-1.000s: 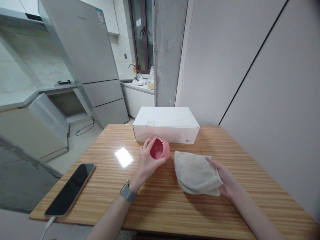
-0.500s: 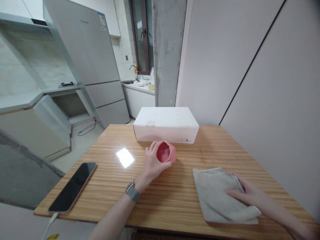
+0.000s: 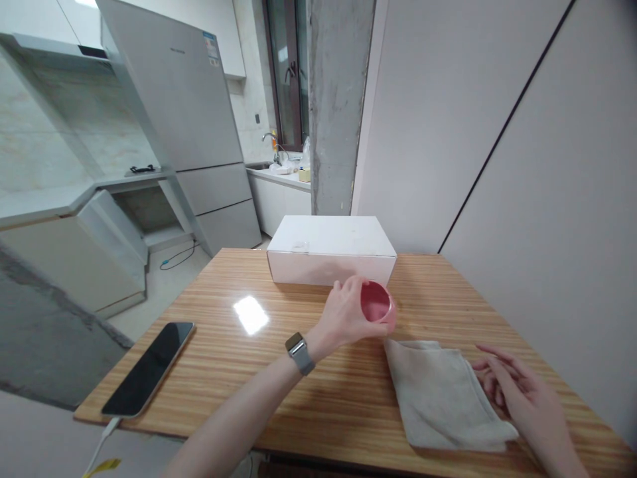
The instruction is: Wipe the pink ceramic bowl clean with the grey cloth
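My left hand point(image 3: 348, 315) is closed around a pink cup point(image 3: 379, 307), thumb on the near side and fingers over the far side. The cup is tilted so its hollow inside faces me, and it is above the table, close to the far edge of a grey cloth point(image 3: 445, 395). The cloth lies folded flat on the wood. Just right of the cloth is my right hand point(image 3: 522, 392), its fingers loosely curled but apart, holding nothing I can see; some fingertips are at the cloth's right edge.
A white box point(image 3: 331, 265) stands at the table's far side, behind the cup. On the left of the wooden table point(image 3: 213, 358) lies a black phone point(image 3: 149, 368) with a white cable point(image 3: 102, 441). A wall point(image 3: 478, 133) rises along the right.
My left hand has carried the pink cup to the right, nearer the cloth. My right hand has let go of the cloth and drawn off to its right edge.
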Available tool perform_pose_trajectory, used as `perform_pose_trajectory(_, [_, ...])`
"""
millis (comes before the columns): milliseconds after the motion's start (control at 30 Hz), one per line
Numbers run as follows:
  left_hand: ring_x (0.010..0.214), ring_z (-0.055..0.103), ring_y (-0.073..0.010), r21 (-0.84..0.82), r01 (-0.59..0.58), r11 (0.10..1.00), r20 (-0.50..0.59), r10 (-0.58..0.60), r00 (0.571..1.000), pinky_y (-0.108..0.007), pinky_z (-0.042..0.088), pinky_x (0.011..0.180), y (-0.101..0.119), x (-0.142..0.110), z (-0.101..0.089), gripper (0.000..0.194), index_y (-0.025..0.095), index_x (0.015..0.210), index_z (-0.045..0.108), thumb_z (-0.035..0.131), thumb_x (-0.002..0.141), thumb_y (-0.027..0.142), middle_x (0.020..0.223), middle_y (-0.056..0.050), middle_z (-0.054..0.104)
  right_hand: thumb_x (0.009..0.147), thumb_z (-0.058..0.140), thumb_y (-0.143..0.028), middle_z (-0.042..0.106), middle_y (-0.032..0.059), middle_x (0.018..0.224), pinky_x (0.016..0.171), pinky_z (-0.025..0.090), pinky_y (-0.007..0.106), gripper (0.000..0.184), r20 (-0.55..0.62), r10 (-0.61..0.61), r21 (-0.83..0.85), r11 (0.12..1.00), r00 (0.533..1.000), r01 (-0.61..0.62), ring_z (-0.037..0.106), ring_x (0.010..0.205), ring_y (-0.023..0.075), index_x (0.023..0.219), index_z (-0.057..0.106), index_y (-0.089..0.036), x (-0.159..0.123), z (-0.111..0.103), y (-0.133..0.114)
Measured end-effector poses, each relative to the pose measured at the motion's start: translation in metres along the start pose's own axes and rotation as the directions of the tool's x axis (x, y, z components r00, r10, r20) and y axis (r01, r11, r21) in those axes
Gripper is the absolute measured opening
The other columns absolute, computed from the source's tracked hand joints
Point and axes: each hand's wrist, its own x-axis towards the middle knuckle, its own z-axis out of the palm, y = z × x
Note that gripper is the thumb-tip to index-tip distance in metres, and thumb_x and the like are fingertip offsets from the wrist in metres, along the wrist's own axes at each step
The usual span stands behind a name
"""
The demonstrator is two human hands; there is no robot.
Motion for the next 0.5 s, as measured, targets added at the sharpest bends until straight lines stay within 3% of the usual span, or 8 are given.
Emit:
perform_pose_trajectory(133, [0.093, 0.054, -0.0296, 0.197, -0.022, 0.98, 0.14, -0.006, 0.99, -0.043, 0.043, 0.083, 0.016, 0.024, 0.036, 0.063, 0.021, 0.109, 0.052, 0.071, 0.06, 0.055, 0.111, -0.01, 0.061, 0.078, 0.06, -0.061, 0.065, 0.0032, 0.077, 0.039, 0.04, 0.021, 0.049, -0.019, -0.04, 0.036, 0.999, 0.999, 0.041, 0.048, 0.048, 0.0106, 0.109, 0.062, -0.022, -0.001, -0.006, 0.012])
perform_pose_trajectory(267, [0.093, 0.054, -0.031, 0.3, -0.046, 0.953, 0.141, 0.003, 0.99, -0.043, 0.046, 0.078, 0.016, 0.034, 0.067, 0.063, 0.022, 0.11, 0.05, 0.063, 0.065, 0.064, 0.109, -0.01, 0.06, 0.08, 0.06, -0.06, 0.065, 0.0038, 0.084, 0.041, 0.041, 0.02, 0.049, -0.024, -0.042, 0.05, 0.998, 0.999, 0.043, 0.05, 0.054, 0.0112, 0.113, 0.061, -0.023, 0.001, -0.009, 0.017])
perform_pose_trajectory(500, [0.094, 0.053, -0.0321, 0.338, -0.026, 0.941, 0.151, -0.027, 0.988, -0.046, 0.045, 0.078, 0.007, 0.042, 0.091, 0.063, 0.023, 0.111, 0.049, 0.059, 0.066, 0.066, 0.108, -0.011, 0.059, 0.079, 0.061, -0.059, 0.065, 0.0036, 0.084, 0.041, 0.042, 0.02, 0.048, -0.038, -0.028, 0.062, 0.998, 0.999, 0.03, 0.05, 0.054, 0.0112, 0.111, 0.061, -0.024, 0.0, -0.006, 0.014])
